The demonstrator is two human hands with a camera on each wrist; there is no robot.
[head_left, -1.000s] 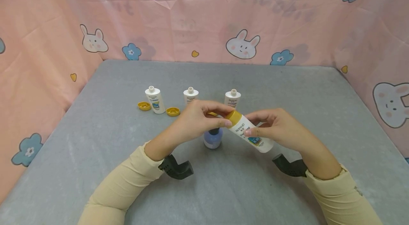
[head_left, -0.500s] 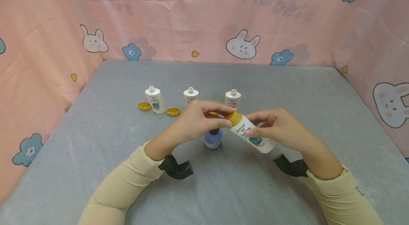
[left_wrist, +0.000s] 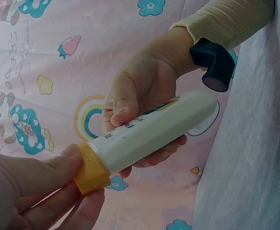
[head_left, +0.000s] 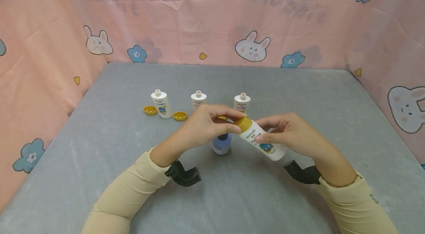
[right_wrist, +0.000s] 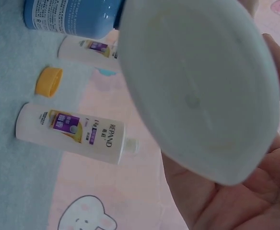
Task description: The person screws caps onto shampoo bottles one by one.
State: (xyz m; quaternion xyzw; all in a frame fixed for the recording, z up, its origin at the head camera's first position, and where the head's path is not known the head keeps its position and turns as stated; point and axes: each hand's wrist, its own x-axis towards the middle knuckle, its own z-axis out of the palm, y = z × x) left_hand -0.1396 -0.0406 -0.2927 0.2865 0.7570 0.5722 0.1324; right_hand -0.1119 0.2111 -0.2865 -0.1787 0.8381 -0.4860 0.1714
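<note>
My right hand (head_left: 289, 132) grips the body of a white bottle (head_left: 257, 138) with a blue and yellow label, held tilted above the table. The thumb lies across its front. My left hand (head_left: 212, 123) pinches the bottle's yellow cap (left_wrist: 92, 167) between thumb and fingers; the cap sits on the bottle. In the right wrist view the bottle's base fills much of the picture. Below my left hand stands a blue bottle (head_left: 221, 145) with a dark top, partly hidden by that hand.
Behind the hands stand three uncapped white bottles, one at left (head_left: 161, 105), a middle bottle (head_left: 198, 98) and a right bottle (head_left: 241, 102). Yellow caps lie by them, a left cap (head_left: 150, 110) and another cap (head_left: 180, 116). A pink printed curtain (head_left: 212, 16) surrounds the grey table (head_left: 212, 204).
The lower end of the held bottle has shifted very slightly down and right. Both hands keep their hold, and the standing bottles stay in place.
</note>
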